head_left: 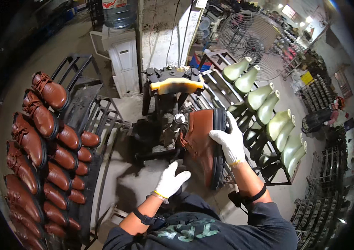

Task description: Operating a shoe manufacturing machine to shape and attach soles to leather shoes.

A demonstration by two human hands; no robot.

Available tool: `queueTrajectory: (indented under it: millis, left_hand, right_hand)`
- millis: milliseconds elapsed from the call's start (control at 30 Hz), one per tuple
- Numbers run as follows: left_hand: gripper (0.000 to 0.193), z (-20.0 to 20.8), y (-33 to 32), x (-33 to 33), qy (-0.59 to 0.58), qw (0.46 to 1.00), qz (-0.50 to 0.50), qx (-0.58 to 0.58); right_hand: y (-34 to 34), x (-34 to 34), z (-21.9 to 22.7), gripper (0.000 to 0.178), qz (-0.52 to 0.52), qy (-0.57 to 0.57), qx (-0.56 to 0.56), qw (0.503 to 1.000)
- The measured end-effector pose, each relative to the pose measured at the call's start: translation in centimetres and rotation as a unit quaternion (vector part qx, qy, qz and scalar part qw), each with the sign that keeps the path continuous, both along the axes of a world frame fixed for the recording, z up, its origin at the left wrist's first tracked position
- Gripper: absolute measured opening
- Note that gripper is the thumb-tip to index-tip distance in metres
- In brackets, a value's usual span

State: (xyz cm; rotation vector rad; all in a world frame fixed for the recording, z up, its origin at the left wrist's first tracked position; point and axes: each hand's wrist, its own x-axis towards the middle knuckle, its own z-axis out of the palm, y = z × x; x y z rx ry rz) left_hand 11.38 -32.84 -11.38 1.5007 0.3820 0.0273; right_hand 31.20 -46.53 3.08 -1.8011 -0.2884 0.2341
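Observation:
A brown lace-up leather shoe with a thick black sole hangs before me, tilted on its side with the toe toward my body. My right hand, in a white glove, grips it by the sole near the heel. To the left of the shoe is my gloved left hand, its fingers apart and nothing in it. Beyond the shoe stands a dark machine with a yellow top bar and a round white-tipped part close to the shoe's ankle opening. The shoe hides part of the machine.
A rack on the left carries many brown shoes. On the right, another rack holds pale green shoe lasts. A caged fan, a water dispenser and a pillar stand behind. A person is at far right.

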Motion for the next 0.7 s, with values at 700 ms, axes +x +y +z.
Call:
queueTrajectory:
  millis: [700]
  left_hand:
    - [0.038,8.0,1.9,11.6,-0.117,0.972,0.182,0.089]
  right_hand:
    - [3.1,4.7,3.5,0.118,0.229,-0.026,-0.212,0.95]
